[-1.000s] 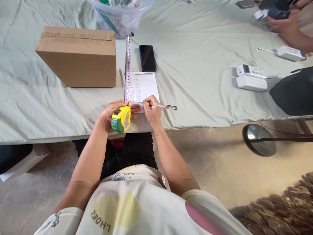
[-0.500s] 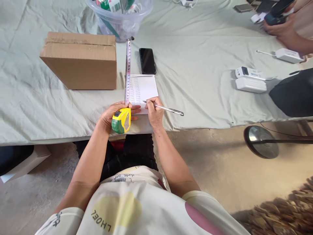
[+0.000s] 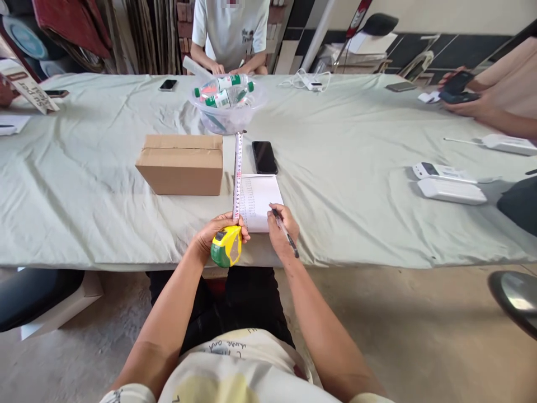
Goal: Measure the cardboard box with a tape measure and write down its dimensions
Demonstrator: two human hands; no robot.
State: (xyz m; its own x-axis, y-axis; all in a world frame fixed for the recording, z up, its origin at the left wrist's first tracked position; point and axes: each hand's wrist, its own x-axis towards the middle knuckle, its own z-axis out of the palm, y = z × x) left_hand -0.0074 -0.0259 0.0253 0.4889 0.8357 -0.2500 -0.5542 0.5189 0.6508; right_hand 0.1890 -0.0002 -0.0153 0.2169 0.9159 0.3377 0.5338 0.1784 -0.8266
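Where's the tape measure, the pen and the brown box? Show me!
Tape measure [image 3: 227,246], head view: on its yellow and green case.
Pen [image 3: 286,233], head view: on its barrel.
Brown box [image 3: 184,179], head view: on its near side.

White notepad [image 3: 265,195] lies flat, two handwritten columns at its left. Yellow-and-green tape measure [image 3: 227,247] is held beside the notepad's near left corner, blade [image 3: 238,179] extended straight along the left edge and past the far edge. Slim pen [image 3: 286,233], black-ended, is held slanting by the right edge; tip contact unclear
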